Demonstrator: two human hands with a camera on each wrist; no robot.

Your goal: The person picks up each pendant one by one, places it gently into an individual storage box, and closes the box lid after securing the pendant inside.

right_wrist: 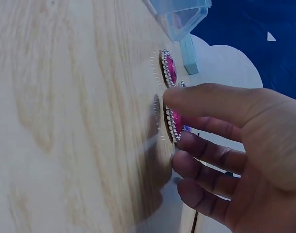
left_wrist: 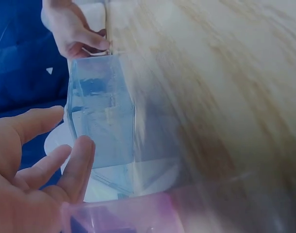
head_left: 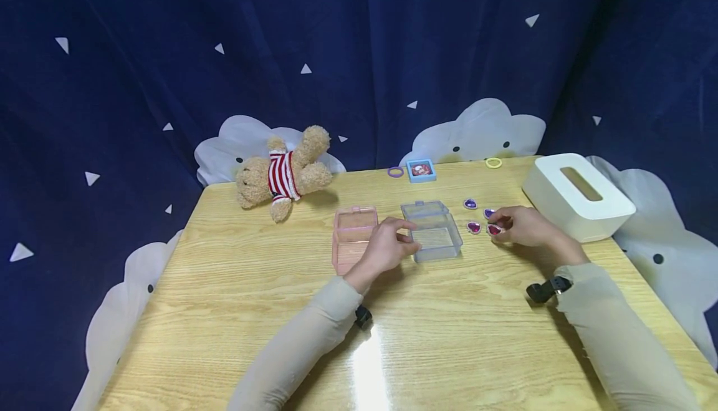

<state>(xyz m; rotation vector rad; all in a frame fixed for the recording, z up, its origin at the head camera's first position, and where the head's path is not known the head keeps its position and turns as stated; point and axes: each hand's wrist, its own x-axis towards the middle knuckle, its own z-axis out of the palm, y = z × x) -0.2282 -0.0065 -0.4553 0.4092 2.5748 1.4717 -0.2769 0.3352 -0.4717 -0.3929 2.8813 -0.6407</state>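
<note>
Currently, your right hand (head_left: 527,227) pinches a red, faceted, silver-edged gem (right_wrist: 176,122), your left hand (head_left: 387,247) relaxed. Slack pressure could drop it

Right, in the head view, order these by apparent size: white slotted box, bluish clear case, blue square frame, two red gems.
White slotted box
Bluish clear case
Blue square frame
Red gems: too alike to rank apart

I am leaning my work over a wooden table (head_left: 224,311), where a teddy bear (head_left: 283,175), pink box (head_left: 349,244), clear box (head_left: 436,253), jewels (head_left: 473,227), purple band (head_left: 395,176), blue box (head_left: 422,179), yellow band (head_left: 493,166) and white tissue box (head_left: 561,206) are resting.
</note>
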